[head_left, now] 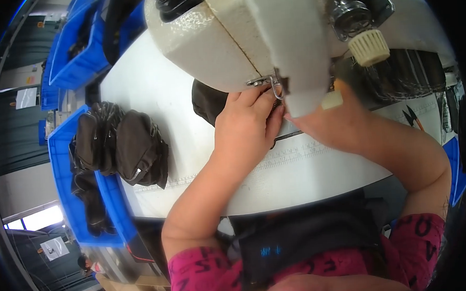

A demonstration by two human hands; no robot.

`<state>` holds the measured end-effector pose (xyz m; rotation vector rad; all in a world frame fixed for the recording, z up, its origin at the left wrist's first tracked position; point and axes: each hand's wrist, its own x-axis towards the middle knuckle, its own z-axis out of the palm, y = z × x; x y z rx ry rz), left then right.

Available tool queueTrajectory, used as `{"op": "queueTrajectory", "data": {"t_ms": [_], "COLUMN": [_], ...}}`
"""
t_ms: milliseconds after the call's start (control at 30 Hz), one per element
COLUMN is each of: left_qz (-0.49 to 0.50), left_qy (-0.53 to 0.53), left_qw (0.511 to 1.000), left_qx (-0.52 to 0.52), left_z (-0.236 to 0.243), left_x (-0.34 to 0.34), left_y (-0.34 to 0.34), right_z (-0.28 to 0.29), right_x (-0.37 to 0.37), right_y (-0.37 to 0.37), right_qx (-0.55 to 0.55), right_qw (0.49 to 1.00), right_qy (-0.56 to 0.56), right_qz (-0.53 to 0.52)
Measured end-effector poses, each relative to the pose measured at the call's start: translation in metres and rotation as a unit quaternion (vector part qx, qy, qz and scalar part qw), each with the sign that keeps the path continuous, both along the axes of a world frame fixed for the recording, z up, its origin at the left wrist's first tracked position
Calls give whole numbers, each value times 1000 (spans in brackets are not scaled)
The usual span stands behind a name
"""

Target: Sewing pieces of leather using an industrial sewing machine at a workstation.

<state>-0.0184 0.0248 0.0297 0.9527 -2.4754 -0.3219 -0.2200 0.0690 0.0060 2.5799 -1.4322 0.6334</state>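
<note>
At the needle of a white sewing machine (214,41), my left hand (242,124) grips dark fabric (207,102) with a zipper, fingers bunched beside the metal presser foot (264,81). My right hand (337,124) reaches in from the right, close to the same piece; its fingers are mostly hidden behind the machine head. A white bed with printed ruler markings (246,192) lies under both hands.
Dark zippered pouches (138,150) lie at left, beside a blue bin (124,225). More blue bins (78,56) stand behind. Scissors (411,116) and stacked dark pieces (403,76) are at right, another blue bin (454,171) beyond. A distant person (89,265) is at lower left.
</note>
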Motion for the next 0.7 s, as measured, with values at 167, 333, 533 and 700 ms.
{"op": "queueTrajectory", "data": {"t_ms": [167,333,533,700], "left_qz": [31,78,93,129], "left_qy": [-2,145,342,476], "left_qw": [996,913,763,635], "left_qx": [88,373,541,595], "left_z": [4,-1,0,6], "left_x": [3,15,11,4], "left_y": [-5,-22,-19,-6], "right_z": [-1,0,5,6], "right_x": [-3,3,20,21], "right_y": [-1,1,5,7], "right_qx": [43,-30,87,12], "right_qw": [998,999,990,993], "right_qy": [-35,-23,-34,-47], "right_qz": [6,13,103,110]}}
